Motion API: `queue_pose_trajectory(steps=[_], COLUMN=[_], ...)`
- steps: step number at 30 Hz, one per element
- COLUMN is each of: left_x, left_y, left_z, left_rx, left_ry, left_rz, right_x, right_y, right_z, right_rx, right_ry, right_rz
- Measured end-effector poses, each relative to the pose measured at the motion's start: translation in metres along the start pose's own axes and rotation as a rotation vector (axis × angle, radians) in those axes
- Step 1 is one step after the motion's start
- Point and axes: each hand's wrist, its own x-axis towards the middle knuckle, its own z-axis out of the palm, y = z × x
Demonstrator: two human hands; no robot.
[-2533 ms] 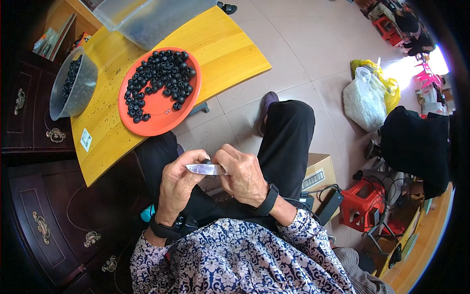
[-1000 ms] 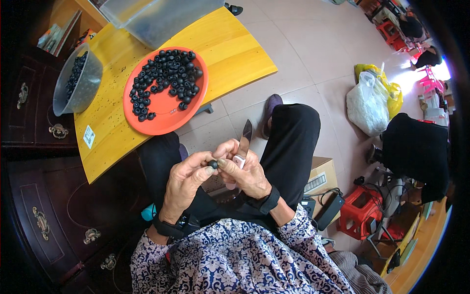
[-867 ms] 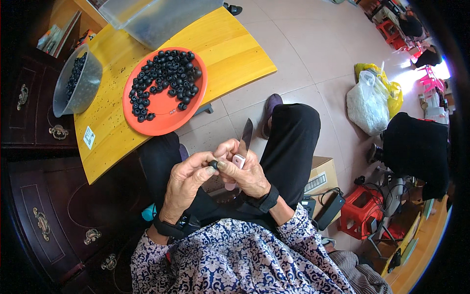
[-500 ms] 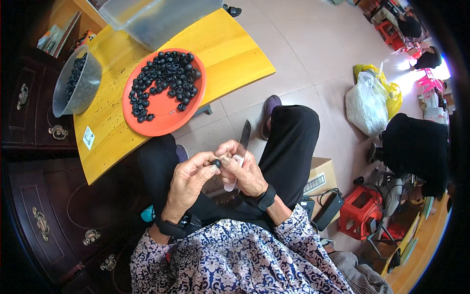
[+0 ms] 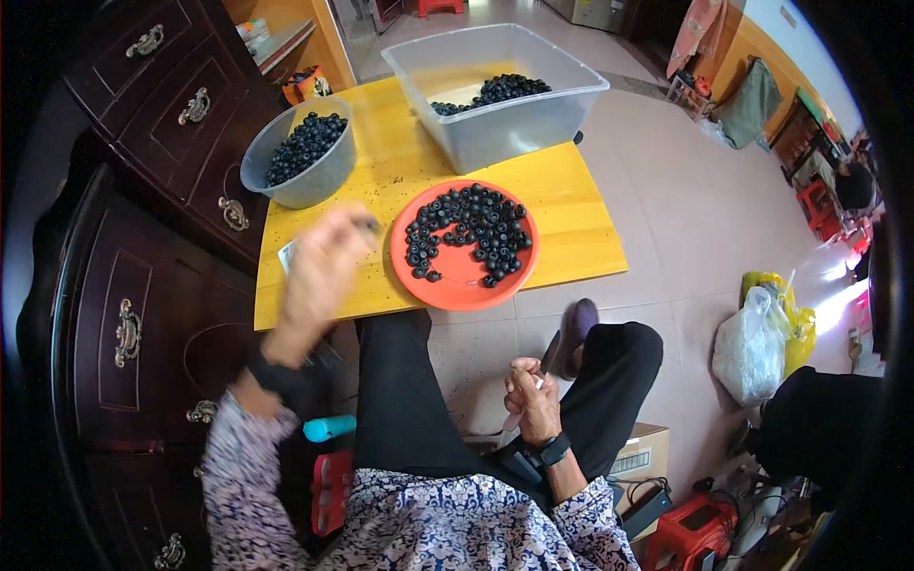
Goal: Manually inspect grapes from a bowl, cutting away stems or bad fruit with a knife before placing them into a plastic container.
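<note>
My left hand (image 5: 322,262), smeared by motion, is raised over the left part of the yellow table, between the round tub and the orange plate. A small dark round piece (image 5: 367,225) shows at its fingertips. Closed around the white handle of a knife (image 5: 550,354), my right hand (image 5: 535,404) rests above my right thigh, blade pointing up and away. The orange plate (image 5: 465,301) carries many small black round pieces (image 5: 490,224), some with a visible hole. More dark pieces fill part of a clear round tub (image 5: 314,190) and a large clear bin (image 5: 505,143).
The yellow table (image 5: 576,214) has dark crumbs scattered on it. Dark wooden drawers (image 5: 143,276) stand close on my left. A white plastic bag (image 5: 749,350), a red stool (image 5: 693,528) and a cardboard box (image 5: 645,452) are to my right.
My hands have parted: the left has swung up and left over the table with the dark piece, while the right keeps the knife lower down. The view has turned, bringing in the whole bin.
</note>
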Motion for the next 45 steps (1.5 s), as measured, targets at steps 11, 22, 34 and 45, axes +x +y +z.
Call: queue_pose_trajectory(steps=[11,22,34,45], left_x=[0.089,0.040,0.019,-0.085], left_y=[-0.030,-0.034,0.003,0.003], left_z=[-0.025,0.049,0.079,0.120], left_rx=[0.218,0.767,-0.351,-0.874], left_ry=[-0.052,-0.638,-0.567,-0.493], left_rz=[0.179,0.518,-0.313,-0.697], right_x=[0.005,0.005,0.002,-0.025], right_y=[-0.003,0.002,-0.001,-0.025], right_z=[0.005,-0.002,0.000,0.036], right_rx=[0.008,0.051,0.015,-0.320], right_ry=[0.021,0.046,0.065,0.018], right_rz=[0.031,0.048,0.009,-0.471])
